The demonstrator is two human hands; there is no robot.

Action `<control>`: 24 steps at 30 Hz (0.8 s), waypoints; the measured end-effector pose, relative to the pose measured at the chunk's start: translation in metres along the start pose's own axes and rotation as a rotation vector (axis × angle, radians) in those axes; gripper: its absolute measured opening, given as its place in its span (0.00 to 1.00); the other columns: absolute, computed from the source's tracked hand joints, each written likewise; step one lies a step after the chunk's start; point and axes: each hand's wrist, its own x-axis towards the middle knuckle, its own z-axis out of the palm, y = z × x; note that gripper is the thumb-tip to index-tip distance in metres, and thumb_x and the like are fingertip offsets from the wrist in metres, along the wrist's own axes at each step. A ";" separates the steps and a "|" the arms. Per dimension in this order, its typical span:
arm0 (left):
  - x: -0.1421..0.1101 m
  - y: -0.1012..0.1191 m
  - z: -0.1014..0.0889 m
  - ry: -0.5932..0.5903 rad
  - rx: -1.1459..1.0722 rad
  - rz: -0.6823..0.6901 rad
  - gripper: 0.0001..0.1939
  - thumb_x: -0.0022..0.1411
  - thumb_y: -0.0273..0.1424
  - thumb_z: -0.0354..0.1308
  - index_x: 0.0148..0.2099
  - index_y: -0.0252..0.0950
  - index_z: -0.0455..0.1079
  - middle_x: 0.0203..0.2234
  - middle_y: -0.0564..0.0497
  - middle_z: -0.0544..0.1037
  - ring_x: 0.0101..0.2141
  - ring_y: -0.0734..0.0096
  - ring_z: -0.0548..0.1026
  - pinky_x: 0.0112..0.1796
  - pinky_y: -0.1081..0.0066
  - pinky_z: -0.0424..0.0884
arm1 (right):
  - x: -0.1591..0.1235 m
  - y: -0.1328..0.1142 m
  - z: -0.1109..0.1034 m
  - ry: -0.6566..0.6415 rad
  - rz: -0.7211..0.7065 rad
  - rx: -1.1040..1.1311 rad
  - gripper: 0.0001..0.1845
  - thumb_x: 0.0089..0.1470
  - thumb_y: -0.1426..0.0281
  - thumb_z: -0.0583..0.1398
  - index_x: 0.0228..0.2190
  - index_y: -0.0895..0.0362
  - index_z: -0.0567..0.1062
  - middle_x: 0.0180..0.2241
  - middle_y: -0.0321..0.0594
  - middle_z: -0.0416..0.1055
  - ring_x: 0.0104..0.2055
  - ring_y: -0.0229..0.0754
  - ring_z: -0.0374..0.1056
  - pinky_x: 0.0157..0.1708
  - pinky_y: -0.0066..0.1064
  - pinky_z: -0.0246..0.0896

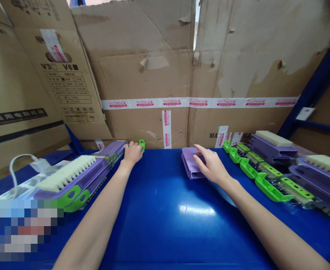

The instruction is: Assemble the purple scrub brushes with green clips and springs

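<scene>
My left hand (133,153) reaches to the far left of the blue table (159,210). Its fingers are closed on a small green plastic piece (141,144) at the end of a purple brush body (112,150). My right hand (211,165) lies on a flat purple plastic part (189,163) near the table's back middle, with fingers curled over its top and right side. A purple brush with pale bristles and green handle loops (69,180) lies in a row along the left.
Green-handled parts in clear wrap (266,176) run in a row at the right, beside stacked purple brushes with bristles (271,144). Taped cardboard sheets (165,75) wall off the back and left. A white cable (18,161) lies at far left. A blue shelf post (314,86) stands right.
</scene>
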 end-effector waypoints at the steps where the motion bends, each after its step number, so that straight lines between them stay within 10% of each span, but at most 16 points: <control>1: 0.000 0.000 0.000 -0.005 -0.007 -0.001 0.17 0.61 0.32 0.46 0.46 0.36 0.72 0.46 0.39 0.73 0.49 0.49 0.63 0.43 0.55 0.59 | 0.000 0.000 0.000 -0.001 0.001 0.002 0.24 0.60 0.61 0.49 0.55 0.57 0.63 0.41 0.45 0.73 0.45 0.48 0.67 0.46 0.42 0.59; 24: -0.019 -0.004 -0.011 0.195 -0.150 -0.064 0.22 0.60 0.38 0.49 0.55 0.37 0.65 0.47 0.39 0.69 0.49 0.49 0.63 0.45 0.54 0.60 | 0.000 -0.001 0.004 0.072 0.088 0.114 0.24 0.59 0.59 0.49 0.53 0.56 0.65 0.46 0.46 0.71 0.48 0.49 0.65 0.49 0.44 0.59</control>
